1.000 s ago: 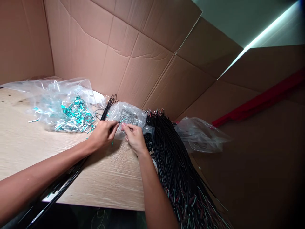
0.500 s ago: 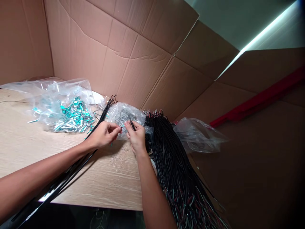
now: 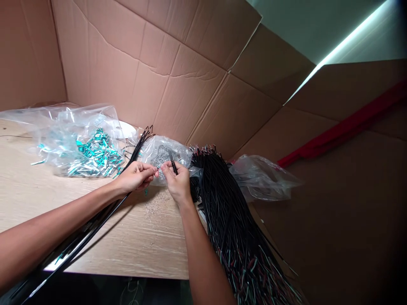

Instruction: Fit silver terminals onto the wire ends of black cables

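Note:
My left hand point(image 3: 135, 176) is closed in a pinch, with thumb and forefinger on what looks like a thin wire; its small reddish end barely shows at the fingertips. Close beside it, almost touching, my right hand point(image 3: 177, 180) is closed around slim black tweezers point(image 3: 174, 166), their tip pointing up and away. Under my left wrist runs a bundle of black cables point(image 3: 137, 149), from the back of the table down to its front left edge. Just behind both hands lies a clear bag of small silvery metal pieces point(image 3: 159, 157).
On the left, a clear plastic bag holds teal and silver bits point(image 3: 100, 150). A thick bundle of black cables point(image 3: 227, 199) with stripped coloured ends hangs over the table's right side, beside another clear bag point(image 3: 263, 176). Cardboard walls point(image 3: 127, 80) enclose the wooden table point(image 3: 143, 250). Clippings litter its middle.
The view has shifted slightly, so everything sits a little further left. My hands have come closer together at the fingertips, and a reddish end now shows between them.

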Action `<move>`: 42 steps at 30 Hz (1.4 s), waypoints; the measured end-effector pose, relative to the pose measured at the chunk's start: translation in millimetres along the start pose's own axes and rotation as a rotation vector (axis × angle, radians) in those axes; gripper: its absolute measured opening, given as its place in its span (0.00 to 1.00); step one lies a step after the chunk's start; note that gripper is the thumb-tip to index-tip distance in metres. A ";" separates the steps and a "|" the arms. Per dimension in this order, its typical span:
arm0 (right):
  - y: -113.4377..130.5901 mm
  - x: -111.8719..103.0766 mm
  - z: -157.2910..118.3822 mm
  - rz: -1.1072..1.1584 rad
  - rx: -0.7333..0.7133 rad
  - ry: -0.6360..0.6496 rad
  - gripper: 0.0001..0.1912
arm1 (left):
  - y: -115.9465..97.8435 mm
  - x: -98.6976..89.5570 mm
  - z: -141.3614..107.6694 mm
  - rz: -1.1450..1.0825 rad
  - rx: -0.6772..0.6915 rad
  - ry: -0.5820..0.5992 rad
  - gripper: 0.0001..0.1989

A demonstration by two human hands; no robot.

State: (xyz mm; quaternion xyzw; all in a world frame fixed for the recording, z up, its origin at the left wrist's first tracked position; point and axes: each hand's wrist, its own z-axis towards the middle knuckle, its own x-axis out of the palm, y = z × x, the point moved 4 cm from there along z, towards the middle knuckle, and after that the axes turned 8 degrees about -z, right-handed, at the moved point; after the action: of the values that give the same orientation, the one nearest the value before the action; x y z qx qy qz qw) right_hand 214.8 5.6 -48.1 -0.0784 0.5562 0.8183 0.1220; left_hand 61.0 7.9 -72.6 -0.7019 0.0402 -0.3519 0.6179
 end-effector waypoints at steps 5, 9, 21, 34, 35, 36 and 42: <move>-9.7 -5.1 1.7 -0.049 0.030 -0.137 0.10 | 3.2 3.7 0.2 -0.049 -0.036 0.062 0.19; -24.8 -10.7 7.0 -0.068 0.084 -0.337 0.09 | 5.9 5.0 0.0 -0.089 -0.052 0.097 0.17; 20.9 -38.1 8.5 -0.379 -0.103 -0.549 0.11 | 10.3 0.6 6.5 -0.129 0.016 0.019 0.18; 71.1 102.5 51.7 -0.324 -0.174 0.026 0.10 | 15.3 -1.9 5.6 -0.185 0.137 -0.052 0.08; 70.2 85.7 49.2 -0.335 -0.173 -0.025 0.11 | 15.0 -2.7 6.8 -0.185 0.136 -0.049 0.09; 68.6 67.0 45.6 -0.351 -0.177 -0.095 0.12 | 14.8 -3.5 7.8 -0.184 0.131 -0.045 0.10; 33.2 -9.5 15.7 -0.331 -0.159 -0.341 0.17 | 7.0 -3.6 6.6 -0.193 0.144 -0.046 0.20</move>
State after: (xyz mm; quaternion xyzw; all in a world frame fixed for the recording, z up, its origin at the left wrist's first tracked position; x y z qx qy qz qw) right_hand 214.5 7.4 -10.3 -0.0386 0.4409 0.8298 0.3398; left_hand 64.6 13.6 -80.4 -0.6641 -0.0670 -0.3955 0.6310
